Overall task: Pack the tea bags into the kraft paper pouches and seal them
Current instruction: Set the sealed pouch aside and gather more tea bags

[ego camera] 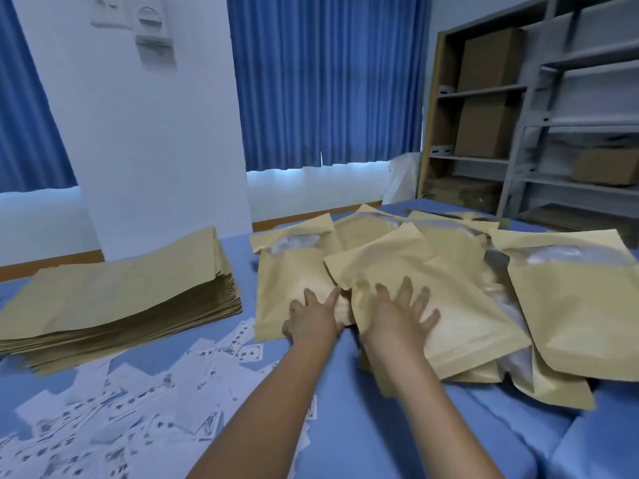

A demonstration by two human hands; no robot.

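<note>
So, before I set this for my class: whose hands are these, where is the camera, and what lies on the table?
No machine here: a person wears a camera on the head, so you look down along their arms. The left hand and right hand rest with straight fingers on a heap of bulging kraft paper pouches; neither plainly grips anything. To the left sits a stack of flat pouches. Nearest the camera, white printed tea bags lie scattered on the blue table cover.

Blue curtains (328,81), white pillar (138,133), grey shelving (532,126).
</note>
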